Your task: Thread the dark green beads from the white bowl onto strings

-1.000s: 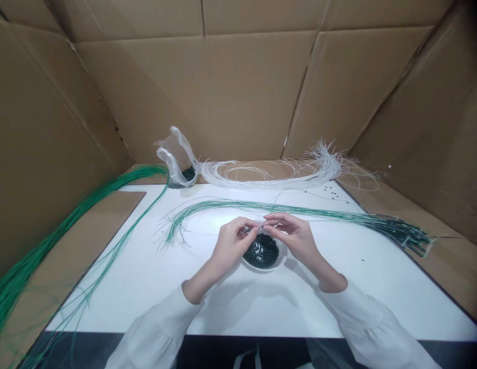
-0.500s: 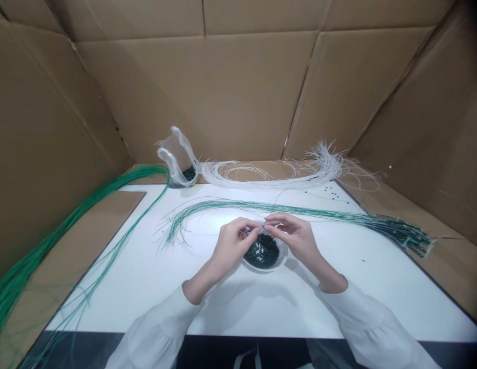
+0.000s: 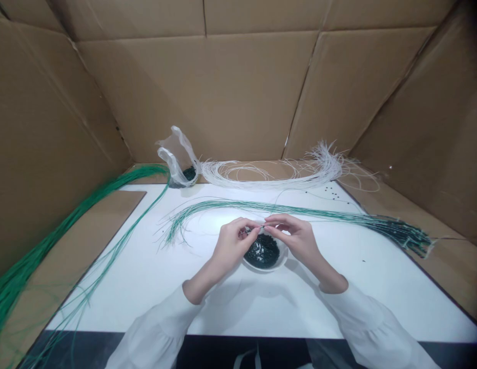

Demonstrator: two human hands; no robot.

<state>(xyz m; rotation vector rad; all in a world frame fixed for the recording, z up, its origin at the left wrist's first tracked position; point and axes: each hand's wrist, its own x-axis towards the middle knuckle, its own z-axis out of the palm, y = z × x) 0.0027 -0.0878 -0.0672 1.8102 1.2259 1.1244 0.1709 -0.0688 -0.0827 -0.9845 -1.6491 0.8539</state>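
My left hand [image 3: 234, 241] is closed in a pinch above the bowl, with small dark beads showing at its fingertips, apparently on a thin strand. Opposite it, my right hand [image 3: 295, 237] pinches at the same spot, thumb and forefinger nearly meeting the left fingertips. A fine green strand [image 3: 278, 196] curves up from behind the right fingers; its held part is mostly hidden. Beneath both hands, a white bowl [image 3: 280, 263] holds many dark green beads [image 3: 263, 252].
Behind the hands lies a bundle of green strands [image 3: 238, 205], its right end dark with beads [image 3: 403, 233]. A thicker green bundle [image 3: 69, 218] runs down the left. At the back are a plastic bag [image 3: 179, 164] with beads and coiled white strands [image 3: 261, 183]. Cardboard walls [image 3: 223, 92] surround the table.
Both hands stay almost in place over the bowl. The fingertips shift only slightly, and the fine strand's curve behind the right hand has moved a little left.
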